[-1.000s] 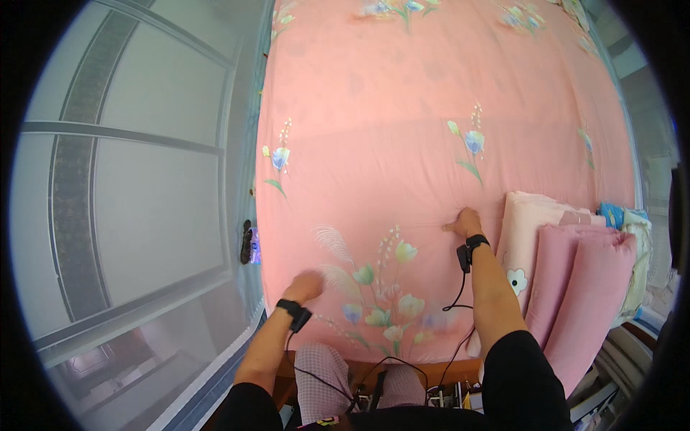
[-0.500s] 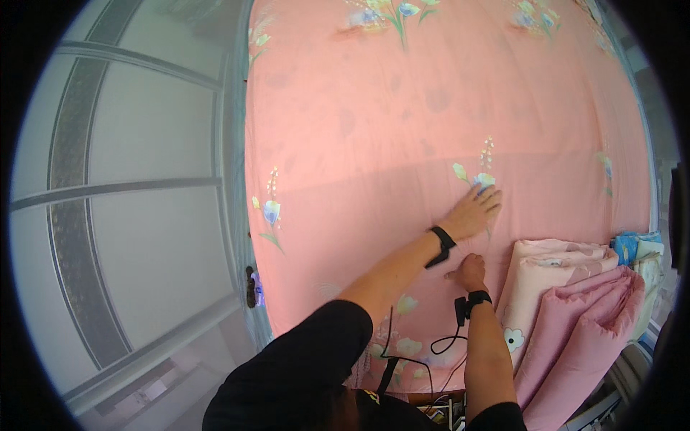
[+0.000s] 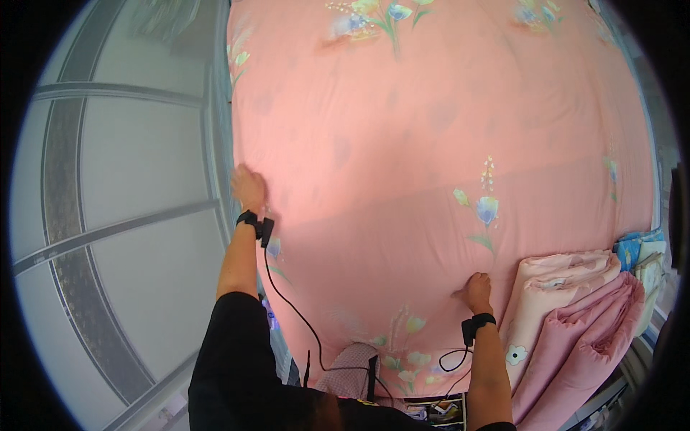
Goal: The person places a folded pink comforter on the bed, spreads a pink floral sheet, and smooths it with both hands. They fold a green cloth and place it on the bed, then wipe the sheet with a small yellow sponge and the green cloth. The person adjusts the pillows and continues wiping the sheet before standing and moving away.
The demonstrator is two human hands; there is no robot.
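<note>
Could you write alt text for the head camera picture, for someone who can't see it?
Seen from above, a person presses both hands flat on a pink flowered sheet spread over a bed: the left hand at its left edge, the right hand near a folded pink quilt. Both wrists wear black bands with cables.
</note>
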